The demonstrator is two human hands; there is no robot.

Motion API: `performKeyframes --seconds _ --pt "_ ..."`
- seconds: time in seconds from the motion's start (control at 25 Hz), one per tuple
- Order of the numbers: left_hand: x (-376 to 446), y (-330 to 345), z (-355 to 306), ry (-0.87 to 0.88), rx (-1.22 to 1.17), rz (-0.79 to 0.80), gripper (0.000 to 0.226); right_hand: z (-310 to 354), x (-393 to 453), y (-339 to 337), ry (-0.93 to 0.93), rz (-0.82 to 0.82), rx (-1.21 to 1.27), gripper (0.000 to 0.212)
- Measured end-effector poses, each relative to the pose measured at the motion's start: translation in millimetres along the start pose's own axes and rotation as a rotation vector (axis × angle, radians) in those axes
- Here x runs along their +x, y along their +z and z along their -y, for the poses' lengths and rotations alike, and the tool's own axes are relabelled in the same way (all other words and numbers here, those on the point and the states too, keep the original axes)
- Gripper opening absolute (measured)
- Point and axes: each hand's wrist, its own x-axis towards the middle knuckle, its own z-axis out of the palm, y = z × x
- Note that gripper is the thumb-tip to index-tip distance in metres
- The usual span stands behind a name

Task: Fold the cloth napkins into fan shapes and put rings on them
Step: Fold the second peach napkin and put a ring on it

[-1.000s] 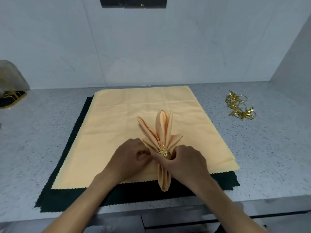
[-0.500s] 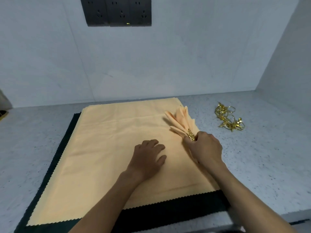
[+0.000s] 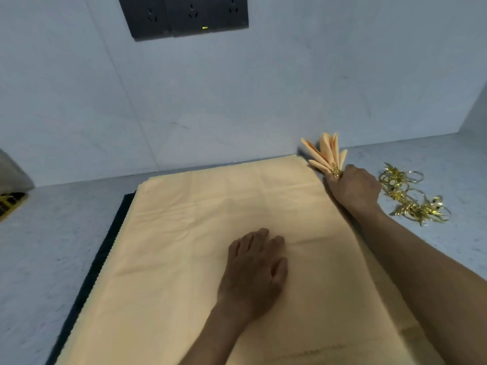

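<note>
Two hands are in view, each on separate duty. Right hand [image 3: 353,187] has its fingers curled round the lower part of the fanned napkin [image 3: 325,152], gripping just below the gold ring [image 3: 336,172] that cinches the pleats; the hold sits at the waist, presumably so the fan above stays spread and the ring cannot slip. The fan is at the far right corner of the napkin stack, close to the wall, its pleats pointing away from the person. Whether its base touches the countertop [image 3: 52,233] cannot be told, as the hand hides it. Judged: this piece is finished and is being put aside clear of the working area.

Left hand [image 3: 254,270] lies flat, fingers relaxed and straight, palm down on the top peach napkin [image 3: 197,246], gripping nothing. Judged: it steadies the stack and is placed to start the next fold.

The peach stack rests on dark green napkins [image 3: 105,256], whose scalloped edge shows along the left side. Spare gold rings [image 3: 411,200] lie in a loose heap on the counter just right of the right hand, within easy reach. A dark socket panel [image 3: 184,17] is set in the wall above.
</note>
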Motion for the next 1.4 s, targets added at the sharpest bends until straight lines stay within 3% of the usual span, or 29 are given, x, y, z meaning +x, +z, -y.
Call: performKeyframes --seconds 0.16,0.24,0.32,0.4,0.52,0.64,0.76,0.84,0.92,1.04,1.12,1.24,1.4 --pt "2 3 3 0.004 0.005 -0.032 0.044 2 -9 -4 0.067 0.096 0.024 0.069" --pt "2 3 4 -0.002 -0.001 -0.029 0.044 0 -37 -14 0.034 0.027 -0.025 0.060" --pt "1 3 5 -0.009 -0.010 -0.022 0.045 -3 -74 -23 -0.139 -0.135 -0.131 0.043" --pt "1 3 5 -0.008 -0.025 0.003 0.050 -3 -116 -29 -0.371 -0.170 -0.221 0.030" --pt "-3 -4 6 -0.047 -0.201 0.008 0.051 -4 -172 -28 -0.548 0.029 -0.097 0.019" --pt "-34 -20 13 -0.032 -0.419 -0.029 0.028 -5 -210 -36 -0.591 0.112 0.031 0.023" --pt "-80 -39 24 0.152 -0.349 0.326 0.056 -7 -233 -48 -0.590 0.184 0.055 0.042" --pt "-102 -47 33 0.200 -0.284 0.442 0.070 -6 -247 -53 -0.607 0.263 0.054 0.063" --pt "-114 -55 35 0.161 -0.316 0.397 0.056 -5 -258 -58 -0.610 0.375 0.056 0.079" --pt "-117 -59 29 0.133 -0.284 0.285 0.034 -6 -260 -68 -0.605 0.450 0.088 0.073" --pt "-117 -59 27 0.128 -0.249 0.270 0.036 -8 -258 -80 -0.627 0.537 0.100 0.075" --pt "-118 -62 28 0.110 -0.201 0.369 0.053 -10 -258 -96 -0.780 0.685 0.032 0.090" --pt "-117 -66 12 0.174 0.028 0.226 0.071 -19 -258 -98 -0.925 0.558 0.042 0.052"
